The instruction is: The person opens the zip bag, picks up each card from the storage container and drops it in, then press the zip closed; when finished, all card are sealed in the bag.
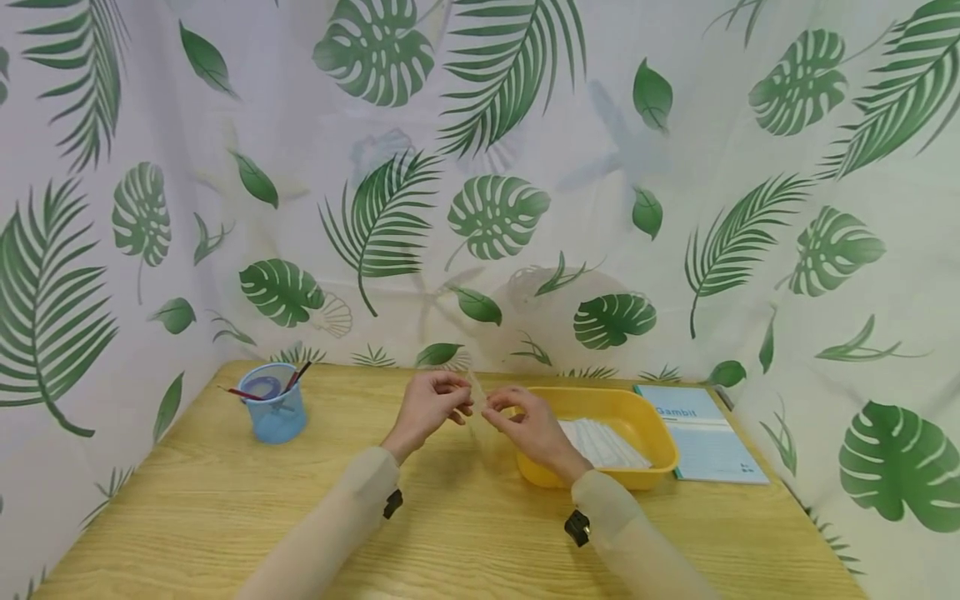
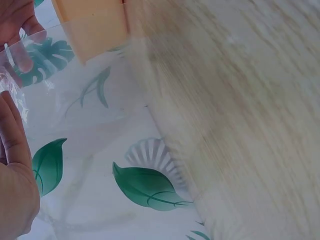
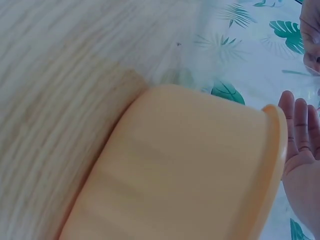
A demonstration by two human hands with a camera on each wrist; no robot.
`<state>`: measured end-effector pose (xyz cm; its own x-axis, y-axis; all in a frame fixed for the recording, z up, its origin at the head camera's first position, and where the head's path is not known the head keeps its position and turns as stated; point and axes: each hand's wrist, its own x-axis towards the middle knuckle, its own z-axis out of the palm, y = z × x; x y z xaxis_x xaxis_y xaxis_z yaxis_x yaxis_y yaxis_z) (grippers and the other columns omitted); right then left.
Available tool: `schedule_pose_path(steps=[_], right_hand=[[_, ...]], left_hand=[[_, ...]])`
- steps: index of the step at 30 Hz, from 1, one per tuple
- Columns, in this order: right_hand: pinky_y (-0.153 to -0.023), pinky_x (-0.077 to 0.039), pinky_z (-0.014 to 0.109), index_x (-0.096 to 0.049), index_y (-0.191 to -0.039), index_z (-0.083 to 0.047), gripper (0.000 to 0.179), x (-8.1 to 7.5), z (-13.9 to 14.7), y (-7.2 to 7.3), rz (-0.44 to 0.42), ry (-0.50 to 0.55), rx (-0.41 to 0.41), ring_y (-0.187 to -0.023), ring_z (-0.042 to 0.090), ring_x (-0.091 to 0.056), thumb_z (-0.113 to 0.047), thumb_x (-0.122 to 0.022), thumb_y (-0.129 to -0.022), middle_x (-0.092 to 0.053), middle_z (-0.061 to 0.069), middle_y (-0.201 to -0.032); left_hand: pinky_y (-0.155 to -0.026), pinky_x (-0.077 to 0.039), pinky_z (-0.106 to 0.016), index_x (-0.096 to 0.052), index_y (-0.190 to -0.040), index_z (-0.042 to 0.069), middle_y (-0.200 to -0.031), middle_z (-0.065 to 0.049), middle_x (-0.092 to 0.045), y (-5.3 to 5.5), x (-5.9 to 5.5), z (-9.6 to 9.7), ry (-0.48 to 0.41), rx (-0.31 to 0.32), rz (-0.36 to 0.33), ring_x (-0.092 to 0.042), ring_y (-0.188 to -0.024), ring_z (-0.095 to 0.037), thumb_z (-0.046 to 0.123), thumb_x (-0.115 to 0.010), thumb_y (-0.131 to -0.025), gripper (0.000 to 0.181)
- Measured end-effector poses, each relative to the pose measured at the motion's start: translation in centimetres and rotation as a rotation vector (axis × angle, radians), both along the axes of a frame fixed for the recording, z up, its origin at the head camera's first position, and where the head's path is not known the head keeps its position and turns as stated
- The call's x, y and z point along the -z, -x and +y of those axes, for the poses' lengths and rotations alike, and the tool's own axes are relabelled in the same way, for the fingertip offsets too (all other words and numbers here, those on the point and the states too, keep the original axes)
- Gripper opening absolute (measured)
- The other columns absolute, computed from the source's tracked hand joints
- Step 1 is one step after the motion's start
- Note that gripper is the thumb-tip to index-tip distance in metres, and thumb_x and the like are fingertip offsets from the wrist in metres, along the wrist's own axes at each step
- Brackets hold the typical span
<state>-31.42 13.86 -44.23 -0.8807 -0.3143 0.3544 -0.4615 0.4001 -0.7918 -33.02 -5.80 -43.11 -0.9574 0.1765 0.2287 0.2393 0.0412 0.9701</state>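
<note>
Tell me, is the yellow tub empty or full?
Neither, just partly filled: in the head view, white flat pieces lie inside the yellow tub, with bare yellow showing beside them.

Blue pencil cup (image 1: 278, 421) left; notebook (image 1: 712, 450) right; leaf-print curtain (image 1: 480, 258).

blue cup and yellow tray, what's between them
In the head view, the left hand and a clear plastic sheet show between the blue cup and yellow tray; the right hand partly covers the tray's left end.

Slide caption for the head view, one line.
Left hand and right hand hold up a clear sheet beside a yellow tray of white items.
</note>
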Motion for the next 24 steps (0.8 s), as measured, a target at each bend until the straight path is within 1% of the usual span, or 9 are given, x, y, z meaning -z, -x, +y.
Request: schedule_pose_path(steps=[2, 4, 7, 9, 11, 14, 18, 20, 24], right_hand=[[-0.07, -0.059, 0.022, -0.072, -0.098, -0.013, 0.013, -0.2, 0.2, 0.1, -0.006, 0.008, -0.011, -0.093, 0.027, -0.063, -0.026, -0.067, -0.094, -0.065, 0.004, -0.11], [-0.069, -0.06, 0.025, -0.071, -0.102, -0.01, 0.016, -0.3, 0.3, 0.1, -0.005, 0.014, -0.028, -0.089, 0.028, -0.062, -0.023, -0.064, -0.096, -0.064, 0.006, -0.108], [-0.07, -0.062, 0.031, -0.068, -0.107, -0.006, 0.017, -0.6, 0.5, 0.2, 0.009, 0.017, -0.029, -0.084, 0.02, -0.061, -0.02, -0.06, -0.099, -0.064, 0.008, -0.104], [-0.07, -0.063, 0.036, -0.066, -0.109, -0.005, 0.018, -0.7, 0.7, 0.3, 0.03, 0.02, -0.018, -0.082, 0.014, -0.06, -0.017, -0.058, -0.099, -0.064, 0.01, -0.103], [-0.069, -0.062, 0.041, -0.065, -0.11, -0.002, 0.017, -0.8, 0.8, 0.4, 0.055, 0.031, -0.011, -0.079, 0.013, -0.059, -0.013, -0.057, -0.1, -0.063, 0.013, -0.101], [-0.067, -0.061, 0.047, -0.064, -0.111, 0.002, 0.017, -0.8, 1.0, 0.6, 0.081, 0.05, -0.007, -0.074, 0.025, -0.061, -0.007, -0.054, -0.1, -0.062, 0.018, -0.096], [-0.064, -0.061, 0.047, -0.062, -0.11, 0.004, 0.015, -0.9, 1.1, 0.9, 0.077, 0.081, 0.005, -0.068, 0.04, -0.061, -0.003, -0.052, -0.1, -0.059, 0.02, -0.086], [-0.063, -0.061, 0.045, -0.062, -0.109, 0.002, 0.015, -0.8, 1.2, 1.0, 0.066, 0.096, 0.015, -0.067, 0.038, -0.061, -0.004, -0.052, -0.1, -0.059, 0.021, -0.084], [-0.064, -0.062, 0.036, -0.064, -0.112, -0.005, 0.016, -0.9, 1.4, 1.1, 0.046, 0.096, 0.033, -0.07, 0.026, -0.063, -0.012, -0.058, -0.099, -0.064, 0.018, -0.095]], left_hand=[[-0.05, -0.059, -0.029, -0.072, -0.102, -0.004, -0.078, -0.018, -0.071, 0.0, -0.2, -0.1, 0.059, -0.007, 0.041, -0.064, -0.058, -0.014, 0.006, -0.066, -0.092, 0.015], [-0.053, -0.056, -0.025, -0.075, -0.099, 0.001, -0.081, -0.012, -0.072, 0.1, -0.3, -0.3, 0.14, -0.028, 0.107, -0.06, -0.06, -0.01, 0.01, -0.067, -0.092, 0.014], [-0.059, -0.049, -0.023, -0.078, -0.094, 0.01, -0.084, -0.003, -0.069, 0.2, -0.4, -0.6, 0.259, -0.07, 0.207, -0.054, -0.067, -0.01, 0.018, -0.068, -0.092, 0.013], [-0.065, -0.045, -0.024, -0.079, -0.093, 0.012, -0.089, 0.001, -0.066, 0.3, -0.5, -0.9, 0.299, -0.081, 0.229, -0.051, -0.074, -0.011, 0.023, -0.068, -0.093, 0.015], [-0.066, -0.04, -0.027, -0.078, -0.094, 0.011, -0.089, -0.001, -0.058, 0.3, -0.5, -1.2, 0.314, -0.069, 0.231, -0.045, -0.076, -0.015, 0.024, -0.068, -0.093, 0.016], [-0.067, -0.037, -0.028, -0.076, -0.094, 0.011, -0.098, -0.004, -0.049, 0.4, -0.6, -1.5, 0.329, -0.042, 0.239, -0.041, -0.078, -0.019, 0.023, -0.068, -0.092, 0.015], [-0.072, -0.045, -0.028, -0.074, -0.093, 0.014, -0.111, -0.003, -0.057, 0.5, -0.8, -1.9, 0.346, -0.01, 0.281, -0.05, -0.085, -0.018, 0.018, -0.068, -0.091, 0.008], [-0.073, -0.049, -0.028, -0.075, -0.093, 0.016, -0.108, 0.0, -0.065, 0.6, -0.8, -2.1, 0.354, 0.002, 0.291, -0.056, -0.086, -0.016, 0.019, -0.069, -0.091, 0.007], [-0.064, -0.053, -0.026, -0.076, -0.095, 0.017, -0.091, 0.0, -0.072, 0.7, -0.8, -2.2, 0.374, 0.007, 0.314, -0.062, -0.08, -0.015, 0.021, -0.069, -0.094, 0.009]])
